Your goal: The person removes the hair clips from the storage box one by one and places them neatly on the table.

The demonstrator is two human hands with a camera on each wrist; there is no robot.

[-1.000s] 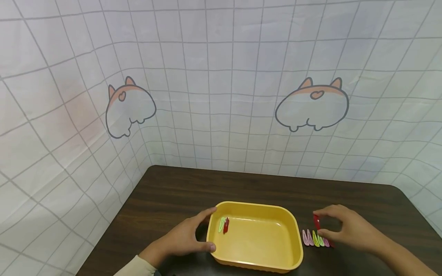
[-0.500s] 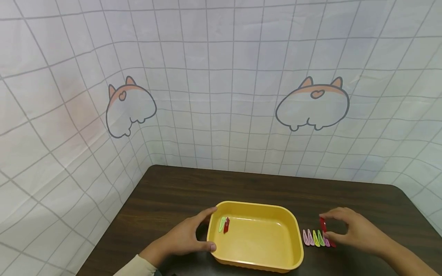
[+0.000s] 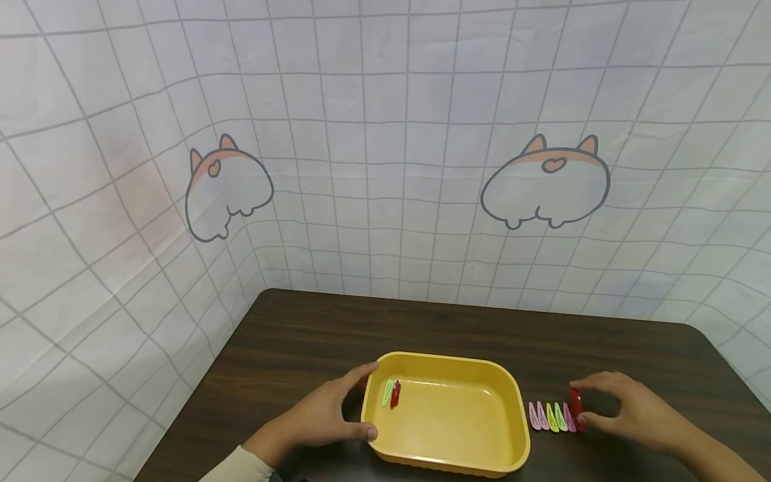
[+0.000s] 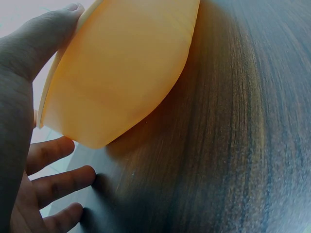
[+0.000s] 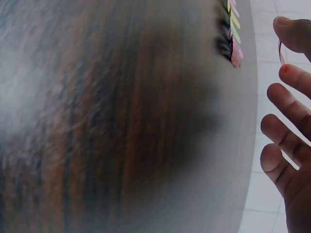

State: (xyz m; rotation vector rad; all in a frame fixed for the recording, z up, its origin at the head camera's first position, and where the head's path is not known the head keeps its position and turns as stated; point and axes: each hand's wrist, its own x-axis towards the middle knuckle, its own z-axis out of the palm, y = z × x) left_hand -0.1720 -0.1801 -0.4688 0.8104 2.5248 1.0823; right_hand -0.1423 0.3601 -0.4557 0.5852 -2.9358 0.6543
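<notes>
My left hand (image 3: 322, 412) holds the left end of a yellow plastic tray (image 3: 448, 428), thumb and index finger on its rim. In the left wrist view the thumb laps over the tray rim, and the other fingers stand by the corner. A green snap hair clip (image 3: 387, 392) and a red hair clip (image 3: 395, 394) lie inside the tray's left side. My right hand (image 3: 632, 405) pinches another red hair clip (image 3: 576, 404) between thumb and index finger, above the right end of a row of clips. In the right wrist view this clip (image 5: 281, 52) shows edge-on.
Right of the tray, the row on the table has pink clips (image 3: 538, 416), a yellow clip (image 3: 552, 418), a green clip (image 3: 561, 417) and a purple clip (image 3: 569, 418). Its red end clip is mostly hidden. The dark wooden table (image 3: 325, 328) meets a white gridded curtain (image 3: 385, 201).
My right hand has moved right and slightly nearer with the red hair clip, from above the middle of the row to its right end. The left hand and tray have stayed put.
</notes>
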